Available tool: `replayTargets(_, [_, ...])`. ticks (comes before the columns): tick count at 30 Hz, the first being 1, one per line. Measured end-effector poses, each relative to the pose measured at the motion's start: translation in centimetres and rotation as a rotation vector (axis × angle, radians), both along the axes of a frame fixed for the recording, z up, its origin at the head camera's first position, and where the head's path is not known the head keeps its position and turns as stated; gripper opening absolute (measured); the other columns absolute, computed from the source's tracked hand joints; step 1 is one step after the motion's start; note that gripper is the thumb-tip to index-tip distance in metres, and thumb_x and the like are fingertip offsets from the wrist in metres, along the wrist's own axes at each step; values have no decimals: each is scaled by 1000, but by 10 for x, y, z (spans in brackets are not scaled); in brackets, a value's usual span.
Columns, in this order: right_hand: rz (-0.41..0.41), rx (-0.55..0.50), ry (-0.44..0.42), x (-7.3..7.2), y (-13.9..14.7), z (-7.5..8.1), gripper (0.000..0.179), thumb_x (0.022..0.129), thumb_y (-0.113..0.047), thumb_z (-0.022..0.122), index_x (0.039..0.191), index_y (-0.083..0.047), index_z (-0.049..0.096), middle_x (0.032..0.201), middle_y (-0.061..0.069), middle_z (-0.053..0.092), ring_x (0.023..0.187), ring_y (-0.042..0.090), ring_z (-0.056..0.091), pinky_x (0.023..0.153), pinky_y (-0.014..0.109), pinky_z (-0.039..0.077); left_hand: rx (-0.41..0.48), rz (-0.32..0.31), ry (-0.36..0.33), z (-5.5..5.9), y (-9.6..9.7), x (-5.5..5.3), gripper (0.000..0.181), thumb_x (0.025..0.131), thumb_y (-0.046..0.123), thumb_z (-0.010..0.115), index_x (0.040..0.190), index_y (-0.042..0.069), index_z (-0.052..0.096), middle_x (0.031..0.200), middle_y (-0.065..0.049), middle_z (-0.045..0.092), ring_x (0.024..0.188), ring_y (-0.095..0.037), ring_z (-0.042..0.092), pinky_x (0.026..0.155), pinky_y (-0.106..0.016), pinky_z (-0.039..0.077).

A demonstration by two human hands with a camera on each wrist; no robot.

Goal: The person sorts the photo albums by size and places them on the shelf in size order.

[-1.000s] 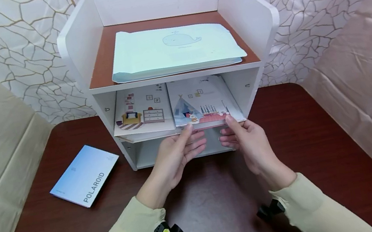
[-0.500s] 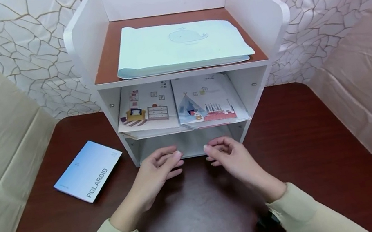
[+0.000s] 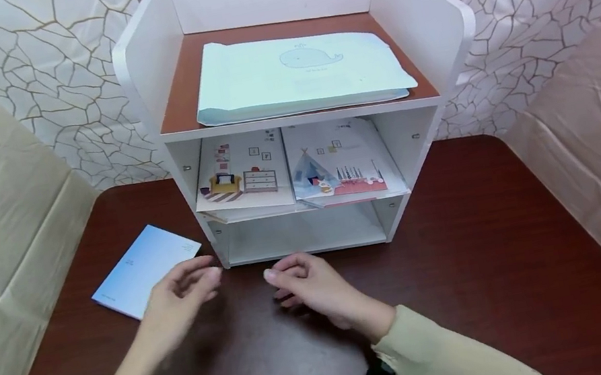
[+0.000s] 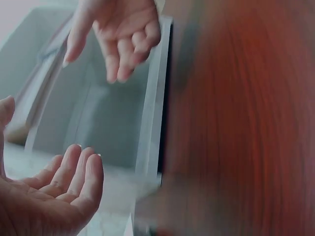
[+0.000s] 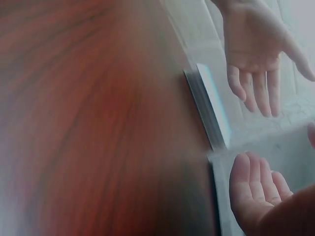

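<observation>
My left hand (image 3: 178, 299) hovers over the near right corner of a thin blue-and-white book (image 3: 139, 266) lying on the table, and covers part of its cover. Its fingers are loosely bent with nothing in them, as the left wrist view also shows of the left hand (image 4: 59, 196). My right hand (image 3: 312, 286) is in front of the shelf's bottom compartment, palm inward, fingers relaxed and holding nothing. In the right wrist view the book (image 5: 209, 105) shows its page edges beyond the right hand (image 5: 266, 196).
A white shelf unit (image 3: 300, 118) stands at the back of the dark red table (image 3: 500, 259). On its top lies a pale package with a whale drawing (image 3: 304, 73). Two illustrated booklets, a left one (image 3: 244, 174) and a right one (image 3: 338, 161), lie side by side in the middle compartment.
Both hands have left the front edge of the middle compartment and moved left and toward the person. The left hand now overlaps the blue book. The head view has shifted slightly.
</observation>
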State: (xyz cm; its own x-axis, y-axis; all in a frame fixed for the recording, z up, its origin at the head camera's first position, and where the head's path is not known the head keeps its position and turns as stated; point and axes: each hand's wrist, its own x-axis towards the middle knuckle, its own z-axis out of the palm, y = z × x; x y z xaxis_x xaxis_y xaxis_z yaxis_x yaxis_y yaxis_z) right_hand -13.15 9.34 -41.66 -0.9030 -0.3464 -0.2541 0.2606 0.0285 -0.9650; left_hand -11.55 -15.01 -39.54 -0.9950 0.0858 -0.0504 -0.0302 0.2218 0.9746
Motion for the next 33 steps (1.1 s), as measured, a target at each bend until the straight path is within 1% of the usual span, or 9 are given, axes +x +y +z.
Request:
replayTargets(4, [2,-98,-64,0,-31,-5,37,89,-24,71,113,0,56,110,22,65,96,37,65,77,44,56,-66,105,0,0,-27,-11,60,93,42,63,134,0,51,120,-22,60,93,-11,66,82,-29,54])
replayTargets(10, [-35,-195,-148,-6,-82,-15,33,88,-15,72,112,0,56,105,19,66,95,32,66,75,37,57,-241,312,18,-4,-58,-34,68,87,56,63,132,4,55,118,-14,61,99,-15,61,78,-19,50])
replayTargets(12, [-76,-223,-169,-10,-97,-18,33,87,-13,72,113,1,56,102,16,66,95,29,66,75,37,57,-321,372,43,-6,-66,-40,71,86,59,62,132,5,54,121,-14,60,107,-20,57,83,-24,47])
replayTargets(15, [-131,-260,-209,-13,-114,-23,37,87,-13,72,116,1,54,103,12,64,98,29,65,78,37,56,-389,410,49,-9,-76,-47,79,86,61,61,139,4,48,132,-17,55,121,-29,49,95,-40,42])
replayTargets(18, [-172,-303,-250,-14,-126,-27,42,87,-12,72,120,3,52,106,12,61,101,30,64,81,38,55,-418,398,15,-11,-85,-51,88,86,62,59,145,1,38,142,-21,45,129,-36,41,101,-53,36])
replayTargets(21, [-195,-343,-273,-14,-137,-29,42,87,-11,71,121,4,52,107,13,59,103,31,63,84,39,54,-456,347,-34,-15,-92,-55,95,87,61,58,148,-5,28,146,-27,36,131,-41,37,102,-57,34])
replayTargets(23, [-198,-363,-282,-15,-142,-29,43,87,-10,72,122,5,52,108,14,60,104,31,63,85,39,54,-519,299,-65,-18,-95,-57,98,88,60,57,149,-8,22,147,-32,31,130,-45,36,101,-60,33])
replayTargets(28, [-129,-365,-299,-17,-145,-29,57,88,-13,71,133,9,45,121,16,57,114,29,58,92,39,50,-678,207,-70,-26,-96,-60,98,90,55,59,146,-13,19,142,-39,31,123,-52,37,97,-64,34])
replayTargets(33, [-63,-405,-326,-22,-143,-30,64,90,-16,69,138,12,38,128,17,54,122,29,52,100,41,44,-735,154,-64,-31,-92,-59,94,89,49,64,144,-15,24,137,-40,34,118,-53,40,93,-64,37])
